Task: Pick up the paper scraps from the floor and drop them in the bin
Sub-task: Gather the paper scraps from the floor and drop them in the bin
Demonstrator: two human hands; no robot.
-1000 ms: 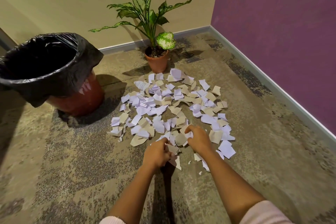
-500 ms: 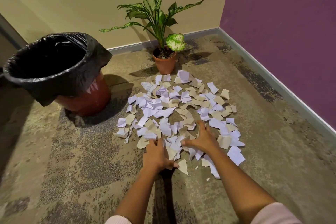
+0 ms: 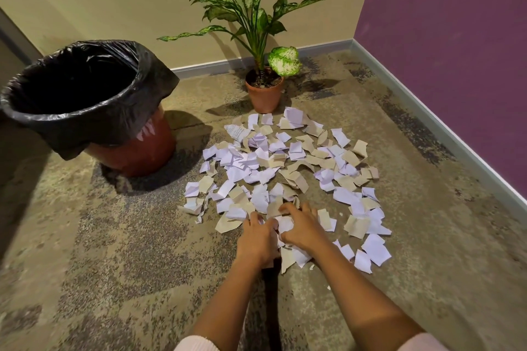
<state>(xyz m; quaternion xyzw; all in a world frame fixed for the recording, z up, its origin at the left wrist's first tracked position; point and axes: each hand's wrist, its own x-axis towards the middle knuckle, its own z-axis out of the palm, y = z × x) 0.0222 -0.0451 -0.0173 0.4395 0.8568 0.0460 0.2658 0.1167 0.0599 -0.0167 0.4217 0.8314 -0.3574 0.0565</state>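
Several white and tan paper scraps (image 3: 288,162) lie spread over the carpet in front of me. My left hand (image 3: 258,239) and my right hand (image 3: 301,228) press side by side on the near edge of the pile, fingers curled around a bunch of scraps (image 3: 285,225) squeezed between them. More scraps poke out under both palms. The bin (image 3: 85,100), a red bucket lined with a black bag, stands open at the left, apart from the pile.
A potted plant (image 3: 263,88) in a terracotta pot stands just behind the pile. A beige wall runs behind it and a purple wall (image 3: 456,51) with a grey skirting board closes the right side. Bare carpet lies between the bin and me.
My hands have drawn together, the right one sliding left toward the left one, gathering scraps between them. The view has shifted slightly, so everything sits a little further right.
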